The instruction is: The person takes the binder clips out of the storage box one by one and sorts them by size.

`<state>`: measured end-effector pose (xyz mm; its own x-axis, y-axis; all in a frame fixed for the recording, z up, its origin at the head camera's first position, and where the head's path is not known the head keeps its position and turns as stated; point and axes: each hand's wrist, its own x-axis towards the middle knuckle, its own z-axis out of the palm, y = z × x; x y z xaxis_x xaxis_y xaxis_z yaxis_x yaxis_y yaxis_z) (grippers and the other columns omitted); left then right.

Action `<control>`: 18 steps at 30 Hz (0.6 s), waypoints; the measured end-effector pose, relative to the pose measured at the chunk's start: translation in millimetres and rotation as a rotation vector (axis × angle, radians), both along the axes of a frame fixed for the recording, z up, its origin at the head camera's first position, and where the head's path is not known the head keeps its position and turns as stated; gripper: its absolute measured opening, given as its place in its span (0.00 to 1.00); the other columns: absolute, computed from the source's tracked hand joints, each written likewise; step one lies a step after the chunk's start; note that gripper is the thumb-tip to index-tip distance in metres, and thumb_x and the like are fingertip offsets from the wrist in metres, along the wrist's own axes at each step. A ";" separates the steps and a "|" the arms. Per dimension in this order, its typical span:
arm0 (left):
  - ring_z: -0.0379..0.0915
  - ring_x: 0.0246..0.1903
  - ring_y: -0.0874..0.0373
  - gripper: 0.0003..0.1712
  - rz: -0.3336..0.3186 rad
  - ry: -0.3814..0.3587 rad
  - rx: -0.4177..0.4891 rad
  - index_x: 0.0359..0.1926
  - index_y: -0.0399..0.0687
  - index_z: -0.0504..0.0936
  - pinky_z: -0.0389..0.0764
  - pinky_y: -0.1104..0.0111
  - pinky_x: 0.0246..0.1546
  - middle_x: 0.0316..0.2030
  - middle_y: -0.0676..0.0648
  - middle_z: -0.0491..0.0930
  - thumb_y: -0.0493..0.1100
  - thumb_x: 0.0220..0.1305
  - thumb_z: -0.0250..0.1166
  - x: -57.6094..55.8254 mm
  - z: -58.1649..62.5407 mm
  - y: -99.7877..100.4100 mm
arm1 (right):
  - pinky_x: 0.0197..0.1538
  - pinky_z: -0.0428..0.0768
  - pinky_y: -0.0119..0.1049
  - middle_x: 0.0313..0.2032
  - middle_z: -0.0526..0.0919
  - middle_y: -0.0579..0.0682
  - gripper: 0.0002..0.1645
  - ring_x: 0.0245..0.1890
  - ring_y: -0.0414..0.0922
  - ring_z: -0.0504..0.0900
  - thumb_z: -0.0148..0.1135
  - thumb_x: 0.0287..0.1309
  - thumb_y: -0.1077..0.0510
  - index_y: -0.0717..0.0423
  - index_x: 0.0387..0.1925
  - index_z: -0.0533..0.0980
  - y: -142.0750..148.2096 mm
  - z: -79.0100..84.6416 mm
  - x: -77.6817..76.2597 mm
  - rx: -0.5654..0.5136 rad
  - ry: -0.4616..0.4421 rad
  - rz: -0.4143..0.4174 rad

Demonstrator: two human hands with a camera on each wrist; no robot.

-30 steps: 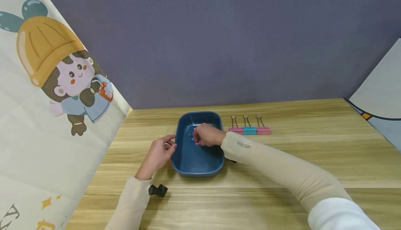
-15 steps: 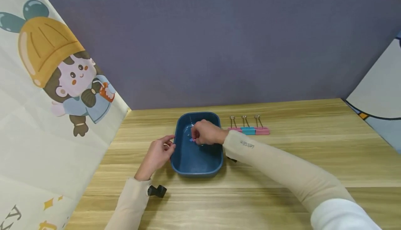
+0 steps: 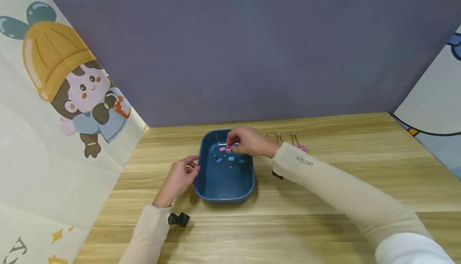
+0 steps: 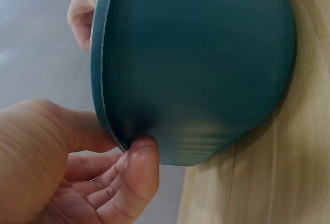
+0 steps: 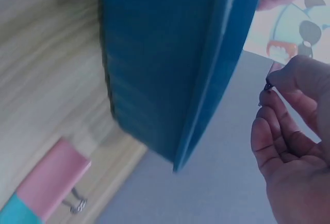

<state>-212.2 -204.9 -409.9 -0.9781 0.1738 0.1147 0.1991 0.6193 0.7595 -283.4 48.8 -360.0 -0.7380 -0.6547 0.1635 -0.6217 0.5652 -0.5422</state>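
A deep blue plastic bin (image 3: 225, 184) stands on the wooden table, holding several small binder clips: pink (image 3: 222, 149), blue (image 3: 219, 160) and teal (image 3: 231, 159). My left hand (image 3: 179, 178) grips its left rim, with one fingertip (image 4: 143, 154) against the outer wall and another finger reaching behind the rim. Above the bin's far right part, my right hand (image 3: 248, 142) pinches a small binder clip (image 5: 268, 85) between thumb and forefinger. Only a dark bit of that clip shows in the right wrist view; the fingers cover most of it.
Right of the bin stand large binder clips in a row, pink (image 5: 54, 177) and teal (image 5: 18, 213), partly behind the right forearm in the head view. A grey-blue wall (image 3: 252, 56) rises behind the table (image 3: 288, 232); a printed sheet (image 3: 47, 176) borders the left.
My right hand has lifted from the bin's floor, moving back and right with a small clip. Small clips it covered now show. The left hand stays at the rim.
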 end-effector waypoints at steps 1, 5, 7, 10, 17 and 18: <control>0.74 0.18 0.59 0.20 -0.001 0.000 -0.002 0.56 0.34 0.75 0.78 0.68 0.14 0.29 0.45 0.75 0.32 0.62 0.60 0.0 -0.3 -0.3 | 0.40 0.79 0.32 0.33 0.79 0.42 0.07 0.36 0.42 0.77 0.66 0.52 0.64 0.50 0.32 0.81 3.3 1.0 0.1 -0.007 0.002 -0.011; 0.73 0.17 0.59 0.21 -0.004 -0.005 -0.006 0.56 0.34 0.75 0.78 0.68 0.14 0.29 0.45 0.75 0.33 0.62 0.61 -0.1 -1.2 -0.8 | 0.37 0.79 0.32 0.32 0.79 0.41 0.07 0.33 0.40 0.76 0.66 0.51 0.64 0.49 0.32 0.81 18.0 4.4 0.1 -0.029 0.034 -0.033; 0.73 0.17 0.59 0.21 -0.005 -0.007 -0.005 0.56 0.34 0.74 0.78 0.68 0.14 0.30 0.45 0.75 0.33 0.62 0.61 0.0 -1.0 -0.7 | 0.37 0.79 0.33 0.32 0.79 0.41 0.07 0.33 0.41 0.76 0.66 0.51 0.65 0.50 0.31 0.81 25.4 6.5 -0.3 -0.039 0.064 -0.036; 0.73 0.18 0.59 0.21 -0.001 -0.011 -0.007 0.56 0.34 0.74 0.78 0.68 0.14 0.30 0.45 0.75 0.33 0.62 0.61 -0.2 -0.9 -0.7 | 0.40 0.79 0.36 0.32 0.78 0.43 0.05 0.35 0.44 0.77 0.66 0.51 0.65 0.53 0.31 0.82 36.0 9.4 -0.9 -0.057 0.084 -0.049; 0.73 0.17 0.58 0.21 0.004 -0.020 -0.019 0.57 0.35 0.74 0.78 0.68 0.14 0.30 0.45 0.75 0.33 0.62 0.61 -0.5 -0.5 0.6 | 0.39 0.79 0.37 0.32 0.78 0.45 0.06 0.34 0.44 0.76 0.66 0.51 0.67 0.54 0.31 0.83 57.6 9.5 -1.4 -0.065 0.074 -0.074; 0.73 0.17 0.58 0.21 0.004 -0.022 -0.020 0.57 0.35 0.74 0.78 0.68 0.14 0.30 0.45 0.75 0.34 0.62 0.61 -0.4 -0.3 0.9 | 0.38 0.79 0.37 0.31 0.78 0.44 0.06 0.34 0.44 0.76 0.67 0.51 0.67 0.53 0.30 0.83 60.4 8.6 -1.2 -0.067 0.078 -0.075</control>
